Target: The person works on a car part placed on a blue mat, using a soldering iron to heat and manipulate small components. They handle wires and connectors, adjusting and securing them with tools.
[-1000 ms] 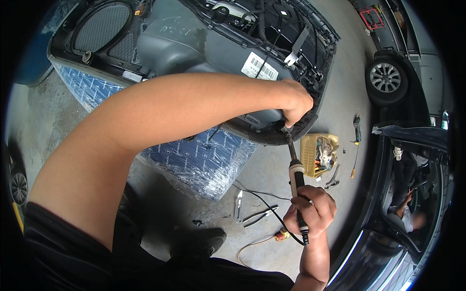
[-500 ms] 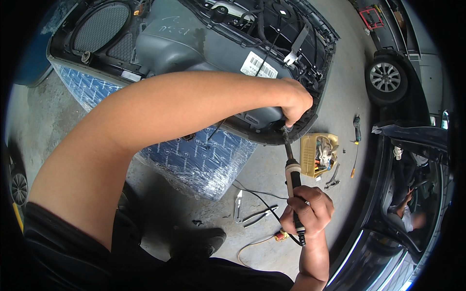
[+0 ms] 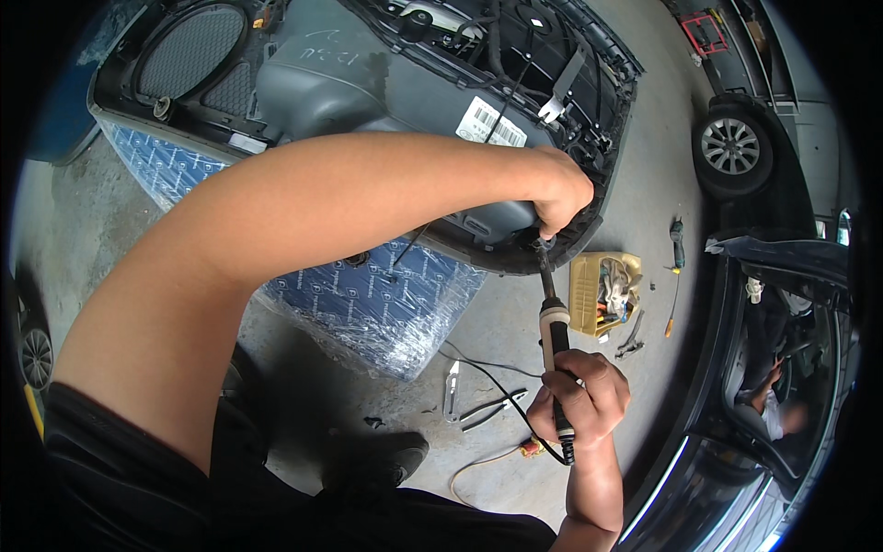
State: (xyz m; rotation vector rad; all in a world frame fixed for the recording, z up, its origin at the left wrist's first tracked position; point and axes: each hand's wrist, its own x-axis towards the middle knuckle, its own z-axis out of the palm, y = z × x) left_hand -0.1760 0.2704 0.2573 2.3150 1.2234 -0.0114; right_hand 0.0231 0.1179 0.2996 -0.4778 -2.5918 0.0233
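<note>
A dark grey car door trim panel (image 3: 317,87) lies with its inner side up, showing a round mesh grille, wiring and a white label. My right hand (image 3: 590,396) is closed around the black-and-white handle of a corded soldering iron (image 3: 555,327). The iron's metal tip meets the panel's near right rim. Reaching across the panel, my left hand (image 3: 563,191) has its fingers bent down to the rim beside that tip. What those fingertips pinch, if anything, is hidden.
Under the panel is a blue plastic-wrapped support (image 3: 368,313). On the floor are a yellow tool basket (image 3: 582,294), pliers (image 3: 492,409), a utility knife (image 3: 452,391) and a power tool (image 3: 677,244). A dark car (image 3: 717,442) with a person inside stands at right.
My right hand and the iron's handle have shifted very slightly up and left. The tip stays at the rim, and my left hand keeps its place.
</note>
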